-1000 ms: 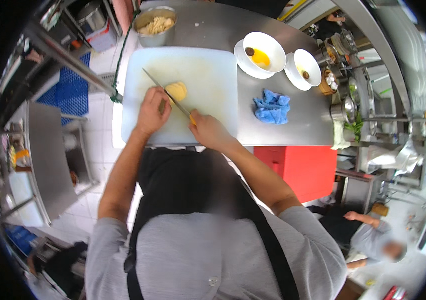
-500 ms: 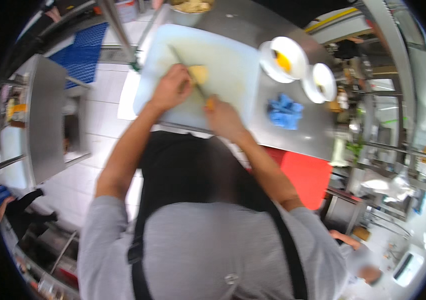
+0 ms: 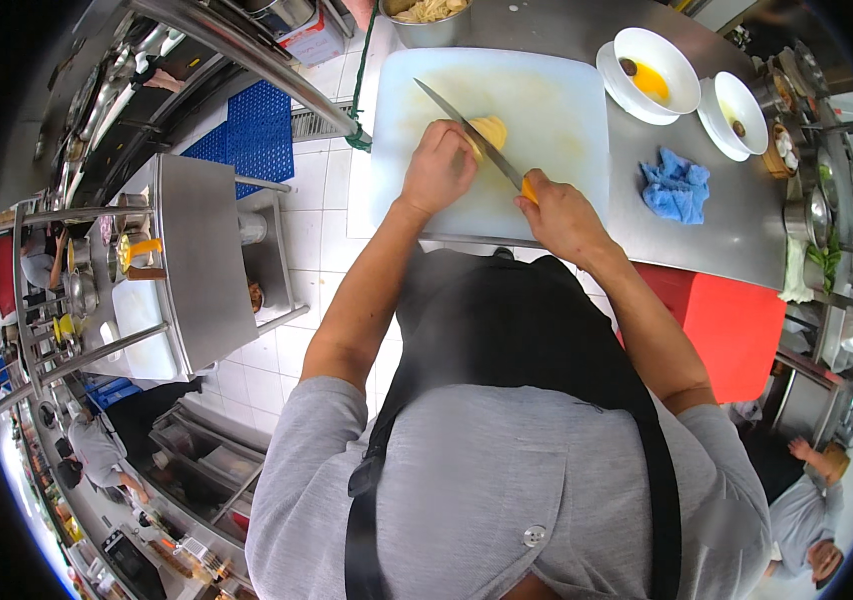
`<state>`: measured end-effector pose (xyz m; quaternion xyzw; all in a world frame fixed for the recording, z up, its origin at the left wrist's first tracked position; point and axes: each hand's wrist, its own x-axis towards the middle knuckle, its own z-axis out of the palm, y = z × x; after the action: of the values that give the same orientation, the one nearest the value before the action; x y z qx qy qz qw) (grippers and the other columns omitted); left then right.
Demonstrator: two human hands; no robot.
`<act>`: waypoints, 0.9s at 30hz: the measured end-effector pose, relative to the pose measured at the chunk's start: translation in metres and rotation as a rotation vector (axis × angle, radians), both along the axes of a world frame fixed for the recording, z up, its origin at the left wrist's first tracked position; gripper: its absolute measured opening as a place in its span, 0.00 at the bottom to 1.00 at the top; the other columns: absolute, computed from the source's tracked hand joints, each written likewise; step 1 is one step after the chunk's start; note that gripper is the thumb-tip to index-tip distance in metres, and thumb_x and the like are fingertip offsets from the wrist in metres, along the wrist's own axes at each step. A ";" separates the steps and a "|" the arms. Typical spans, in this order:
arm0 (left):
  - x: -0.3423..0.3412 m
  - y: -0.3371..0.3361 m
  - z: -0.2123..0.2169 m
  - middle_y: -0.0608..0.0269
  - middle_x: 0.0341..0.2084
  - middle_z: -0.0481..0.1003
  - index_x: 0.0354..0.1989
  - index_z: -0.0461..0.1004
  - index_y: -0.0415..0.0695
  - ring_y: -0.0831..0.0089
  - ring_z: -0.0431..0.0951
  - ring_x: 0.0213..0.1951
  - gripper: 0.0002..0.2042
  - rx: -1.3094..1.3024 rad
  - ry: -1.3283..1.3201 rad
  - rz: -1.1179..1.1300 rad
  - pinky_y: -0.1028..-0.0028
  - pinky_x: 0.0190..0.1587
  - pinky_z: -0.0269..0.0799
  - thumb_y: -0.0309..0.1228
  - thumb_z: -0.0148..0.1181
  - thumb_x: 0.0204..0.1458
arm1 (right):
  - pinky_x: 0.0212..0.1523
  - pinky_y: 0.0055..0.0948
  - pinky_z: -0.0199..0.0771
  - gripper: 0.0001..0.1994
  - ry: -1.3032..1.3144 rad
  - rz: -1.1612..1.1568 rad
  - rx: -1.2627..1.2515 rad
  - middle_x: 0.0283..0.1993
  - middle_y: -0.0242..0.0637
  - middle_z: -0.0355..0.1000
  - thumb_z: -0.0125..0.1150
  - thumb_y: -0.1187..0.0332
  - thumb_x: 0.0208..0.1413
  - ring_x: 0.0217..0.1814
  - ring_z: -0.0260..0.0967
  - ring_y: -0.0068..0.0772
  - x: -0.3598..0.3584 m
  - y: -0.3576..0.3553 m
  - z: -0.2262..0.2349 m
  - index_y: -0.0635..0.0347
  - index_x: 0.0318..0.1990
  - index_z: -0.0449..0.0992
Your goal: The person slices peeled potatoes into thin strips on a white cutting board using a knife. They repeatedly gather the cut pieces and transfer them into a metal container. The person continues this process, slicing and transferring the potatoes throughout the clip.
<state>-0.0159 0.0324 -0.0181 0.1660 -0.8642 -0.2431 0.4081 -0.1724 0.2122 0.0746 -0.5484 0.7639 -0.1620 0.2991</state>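
A white cutting board [image 3: 557, 95] lies on the steel counter in front of me. My right hand [image 3: 565, 216] is wrapped round the orange handle of a long kitchen knife [image 3: 459, 120], whose blade points to the far left across the board. Beside the blade is a pale yellow piece of food [image 3: 492, 131], partly cut into slices; its exact kind I cannot make out. With bent fingers, my left hand [image 3: 440, 166] grips the near left part of this piece, close to the blade. That part is mostly hidden under the fingers.
Right of the board stand two white bowls [image 3: 682, 70] [image 3: 719, 118] holding yellow contents and a dark round thing. A crumpled blue cloth [image 3: 675, 186] lies nearer. A metal pot [image 3: 434, 30] of pale yellow pieces stands beyond the board. A steel rail [image 3: 257, 60] runs at left.
The whole scene has shifted to the right in the picture and become sharper. Both hands keep nearly the same places on the board, with the knife still at the yellow food piece.
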 end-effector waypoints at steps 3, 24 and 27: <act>-0.001 0.001 0.000 0.50 0.43 0.74 0.35 0.72 0.39 0.49 0.77 0.49 0.10 -0.001 -0.020 0.004 0.58 0.49 0.78 0.17 0.67 0.47 | 0.48 0.60 0.76 0.13 0.003 -0.005 -0.030 0.36 0.63 0.79 0.57 0.64 0.69 0.43 0.79 0.69 0.001 0.005 0.008 0.69 0.48 0.70; -0.002 -0.001 -0.005 0.50 0.44 0.75 0.36 0.73 0.39 0.49 0.78 0.50 0.09 0.027 -0.001 0.020 0.59 0.51 0.79 0.18 0.67 0.48 | 0.47 0.62 0.73 0.12 -0.021 -0.031 -0.007 0.35 0.64 0.78 0.59 0.66 0.68 0.43 0.77 0.71 0.002 0.015 0.014 0.69 0.46 0.70; -0.001 -0.002 -0.006 0.50 0.44 0.75 0.36 0.73 0.39 0.49 0.78 0.50 0.09 0.036 0.005 0.017 0.59 0.51 0.79 0.18 0.67 0.48 | 0.47 0.62 0.73 0.12 -0.027 -0.018 -0.024 0.36 0.64 0.78 0.58 0.66 0.69 0.43 0.77 0.71 0.002 0.016 0.010 0.69 0.47 0.70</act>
<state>-0.0172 0.0308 -0.0237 0.1799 -0.8572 -0.2557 0.4092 -0.1700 0.2277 0.0843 -0.5431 0.7625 -0.1813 0.3012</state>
